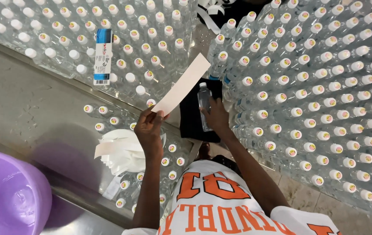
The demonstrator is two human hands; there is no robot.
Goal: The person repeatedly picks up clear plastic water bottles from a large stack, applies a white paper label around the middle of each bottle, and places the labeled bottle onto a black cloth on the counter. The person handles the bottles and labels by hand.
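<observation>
The left hand (149,128) pinches a blank label strip (181,84); the right hand (215,115) grips one bare bottle (204,104) at centre frame. Unlabelled bottles (325,78) crowd around; a label pile (122,152) waits lower left.

Long, narrow paper strip (181,84), pale cream on the visible face, plain and unprinted there. Pinched at its lower end between fingertips, slanting up and to the right, stiff and flat, free upper end hanging over the gap between two fields of capped bottles. Small clear plastic bottle (204,105) with a white cap, bare of any label, lying tilted against a dark surface, cap toward the top of the view, gripped around its lower body. Strip and bottle near each other but apart, strip's lower end just left of the bottle.
</observation>
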